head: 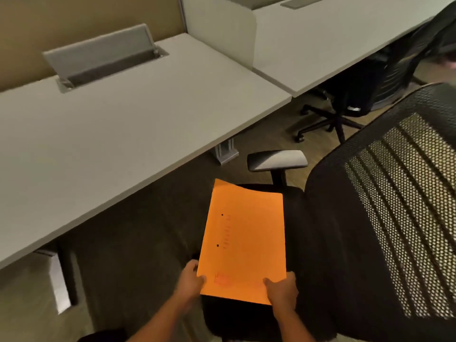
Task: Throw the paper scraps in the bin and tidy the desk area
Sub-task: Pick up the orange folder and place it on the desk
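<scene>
Over the chair seat (pixel 320 243), my left hand (pixel 191 276) and right hand (pixel 282 291) pinch the folder (pixel 244 243) near corners; loose grip risks dropping it.

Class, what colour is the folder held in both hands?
Orange folder, with faint red print near its bottom edge; head view.

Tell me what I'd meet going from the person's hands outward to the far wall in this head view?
Left hand and right hand gripping the orange folder → chair armrest → grey desk → raised cable flap → tan partition.
</scene>
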Demonstrator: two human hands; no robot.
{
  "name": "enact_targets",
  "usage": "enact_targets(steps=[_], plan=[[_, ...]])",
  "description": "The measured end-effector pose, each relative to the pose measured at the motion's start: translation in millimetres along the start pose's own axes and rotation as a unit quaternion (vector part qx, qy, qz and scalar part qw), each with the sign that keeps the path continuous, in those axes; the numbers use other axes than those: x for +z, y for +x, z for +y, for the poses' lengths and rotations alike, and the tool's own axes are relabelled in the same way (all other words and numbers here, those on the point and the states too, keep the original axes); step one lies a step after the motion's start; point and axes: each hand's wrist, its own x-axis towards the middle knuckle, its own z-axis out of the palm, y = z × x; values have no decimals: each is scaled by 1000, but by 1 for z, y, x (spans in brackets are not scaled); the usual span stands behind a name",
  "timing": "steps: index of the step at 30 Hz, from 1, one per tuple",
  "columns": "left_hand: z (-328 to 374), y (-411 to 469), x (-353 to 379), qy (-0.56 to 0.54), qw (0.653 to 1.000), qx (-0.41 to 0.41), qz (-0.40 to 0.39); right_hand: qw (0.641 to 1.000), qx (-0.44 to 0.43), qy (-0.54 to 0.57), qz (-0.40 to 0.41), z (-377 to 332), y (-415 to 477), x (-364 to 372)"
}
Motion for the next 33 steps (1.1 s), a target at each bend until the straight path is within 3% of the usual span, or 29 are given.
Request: enact_targets(steps=[7, 16, 21, 25, 33], plan=[[8, -46, -62, -137, 989, 1, 54, 995, -66, 71, -4, -43, -68, 14], [11, -79, -131, -317, 941, 46, 107, 960, -271, 75, -13, -91, -123, 52], [0, -82, -170, -347, 923, 68, 154, 932, -357, 55, -22, -119, -150, 82], [-11, -79, -214, -360, 912, 77, 180, 917, -393, 39, -54, -140, -182, 114], [-32, -63, -328, -351, 903, 110, 221, 899, -434, 34, -43, -188, -263, 202]])
